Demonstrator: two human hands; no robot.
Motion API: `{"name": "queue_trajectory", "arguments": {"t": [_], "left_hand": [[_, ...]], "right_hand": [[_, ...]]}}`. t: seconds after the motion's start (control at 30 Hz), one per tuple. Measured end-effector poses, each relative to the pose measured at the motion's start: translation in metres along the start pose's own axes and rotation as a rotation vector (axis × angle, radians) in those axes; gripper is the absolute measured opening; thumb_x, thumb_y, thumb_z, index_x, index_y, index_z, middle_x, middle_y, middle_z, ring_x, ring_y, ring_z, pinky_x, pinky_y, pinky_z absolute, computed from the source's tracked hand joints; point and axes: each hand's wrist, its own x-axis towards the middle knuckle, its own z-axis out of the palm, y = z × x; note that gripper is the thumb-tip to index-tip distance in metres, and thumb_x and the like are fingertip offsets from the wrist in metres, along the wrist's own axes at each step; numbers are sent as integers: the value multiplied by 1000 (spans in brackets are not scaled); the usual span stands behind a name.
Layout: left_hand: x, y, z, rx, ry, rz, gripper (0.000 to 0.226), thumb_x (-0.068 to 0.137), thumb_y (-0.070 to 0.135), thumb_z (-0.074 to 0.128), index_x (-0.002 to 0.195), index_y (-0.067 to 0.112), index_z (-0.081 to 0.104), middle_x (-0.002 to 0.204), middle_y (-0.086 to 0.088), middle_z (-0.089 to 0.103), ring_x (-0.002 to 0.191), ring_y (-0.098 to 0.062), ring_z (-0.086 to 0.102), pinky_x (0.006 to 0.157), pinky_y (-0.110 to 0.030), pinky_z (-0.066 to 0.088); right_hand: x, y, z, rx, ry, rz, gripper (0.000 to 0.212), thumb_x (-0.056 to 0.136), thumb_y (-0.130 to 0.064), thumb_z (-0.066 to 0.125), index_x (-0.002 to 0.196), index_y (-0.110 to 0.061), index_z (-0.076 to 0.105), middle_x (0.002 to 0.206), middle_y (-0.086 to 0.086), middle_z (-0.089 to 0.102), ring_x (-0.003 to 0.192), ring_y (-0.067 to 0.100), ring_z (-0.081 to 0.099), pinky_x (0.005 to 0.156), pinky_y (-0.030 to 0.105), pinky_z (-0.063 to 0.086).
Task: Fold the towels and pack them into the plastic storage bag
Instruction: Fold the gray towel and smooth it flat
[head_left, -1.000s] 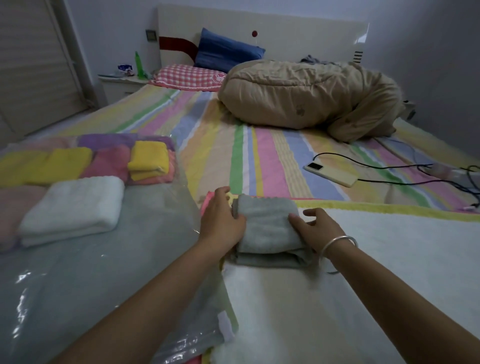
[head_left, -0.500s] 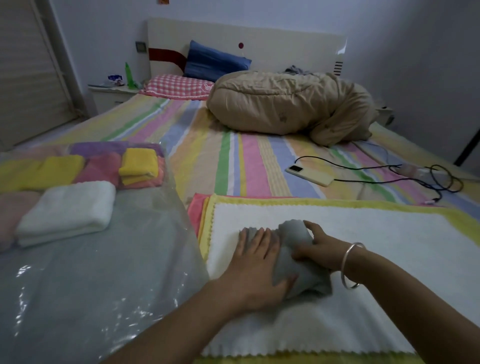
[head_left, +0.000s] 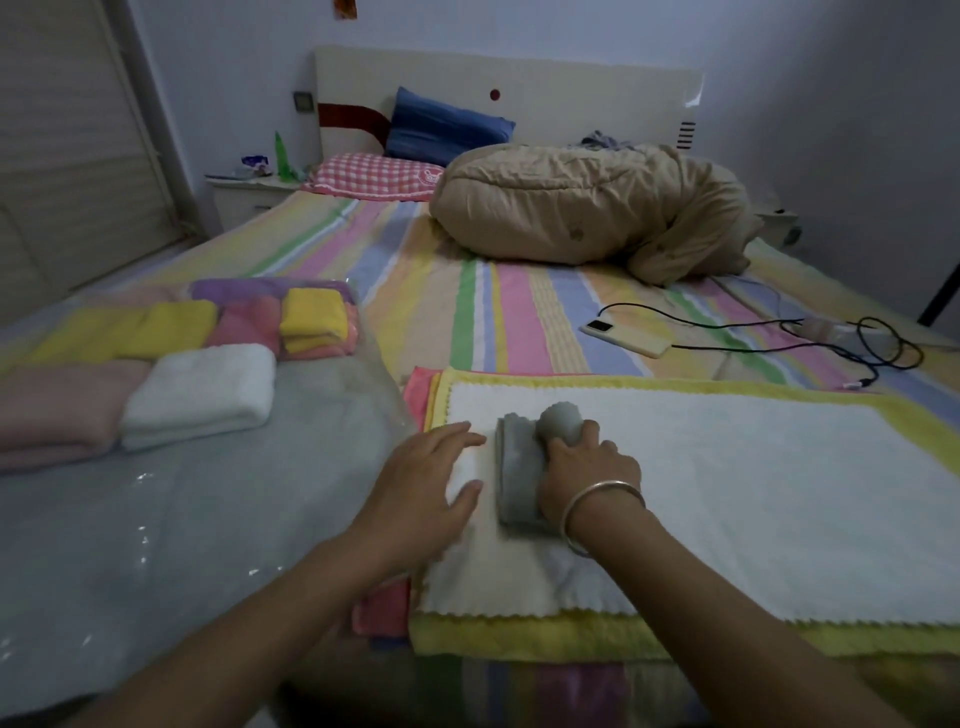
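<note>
Fingers of the right hand (head_left: 587, 467) curl round the folded grey towel (head_left: 517, 467) on the spread white towel (head_left: 753, 493) — likely keeping its folds together for the lift — while the left hand (head_left: 426, 488), flat and empty, lies just beside it, toward the plastic storage bag (head_left: 208, 519).

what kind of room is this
A bedroom, most likely in a home. A bed with striped sheeting and a white headboard fills the view, a blue pillow and a pink checked pillow lie at its head, and a nightstand stands beside it.
</note>
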Motion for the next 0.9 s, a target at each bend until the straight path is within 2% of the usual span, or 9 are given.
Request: {"name": "queue_trajectory", "arguments": {"t": [0.1,0.2,0.3,0.4,0.47,0.6,0.7,0.8,0.9], "left_hand": [[-16,-22,-28,76,-29,-8,47,83,40,49,125,22,59,137,3,54,124,-18,51,104,-34,40],[-37,-40,-47,113,-69,-10,47,84,52,49,120,24,61,130,6,57,118,-13,55,98,-31,44],[-66,-57,-62,170,-135,12,63,75,69,46,124,30,55,131,13,52,120,-7,50,99,-25,40],[-94,-82,-74,291,-249,7,86,61,81,52,132,32,46,138,13,40,129,-6,39,105,-22,28],[-111,-100,-78,367,-266,18,95,55,79,59,135,31,41,141,7,40,132,-12,36,108,-24,25],[-131,-117,-94,354,-213,23,86,59,62,64,134,30,37,138,8,40,128,-12,41,104,-26,34],[-142,-124,-114,337,-197,11,83,65,67,64,136,32,39,141,9,39,130,-11,40,105,-33,40],[-155,-130,-128,355,-164,26,75,68,66,64,134,35,45,138,11,42,129,-6,39,105,-27,36],[-166,-127,-140,375,-110,29,59,70,57,59,124,33,54,129,13,52,120,-8,48,97,-31,44]], "right_hand": [[-5,-29,4,24,-27,119,88,84,-72,34,147,-13,21,151,21,17,127,41,33,97,55,36],[-7,-45,9,-74,-55,184,112,78,-79,42,148,0,4,151,26,11,128,44,31,98,58,34],[5,-39,14,-2,-27,225,85,84,-60,51,145,-5,26,146,19,23,124,37,35,93,50,40],[10,-25,15,98,14,207,57,88,-41,54,136,-12,42,135,13,34,120,33,42,90,43,41],[6,-19,11,67,74,165,51,87,-37,56,132,-12,47,126,12,41,112,32,50,80,38,42],[-13,-19,-2,158,217,51,37,86,-38,59,114,-15,56,116,10,46,91,32,58,65,32,39],[-29,-42,-14,551,289,-92,32,82,-31,64,108,-13,59,109,13,54,88,34,58,68,33,42],[-52,-79,-30,1074,259,-249,43,68,-29,63,107,-11,64,102,14,65,94,30,62,82,41,51],[-72,-111,-38,1194,256,-398,48,63,-28,57,107,-11,64,102,13,67,94,25,62,83,39,51]]}}
